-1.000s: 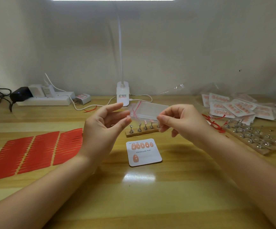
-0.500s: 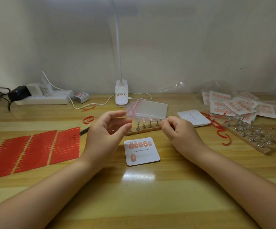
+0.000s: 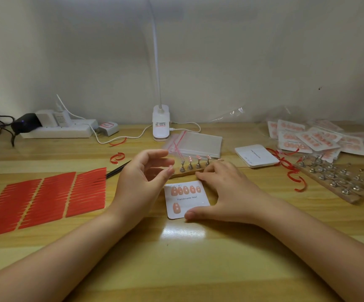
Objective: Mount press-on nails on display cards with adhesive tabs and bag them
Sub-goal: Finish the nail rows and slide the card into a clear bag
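Head view: the display card (image 3: 187, 199) lies flat on the counter (image 3: 198, 258), near centre. The right hand (image 3: 227, 192) rests spread and relaxed against its right edge, thumb at the near corner. The left hand (image 3: 141, 179), loosely curled and grasping nothing, hovers just left of the card; the bags (image 3: 198, 144) lie beyond.

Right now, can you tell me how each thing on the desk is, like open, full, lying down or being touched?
Display card: flat, six nails on it.
Right hand: open, thumb and fingers at card's edges.
Left hand: open, loosely curved, empty.
Small nail stand: four nails on pegs.
Empty bags: stacked flat.
Bagged cards: piled.
Long stand: pegs bare.
Red tab sheets: flat.
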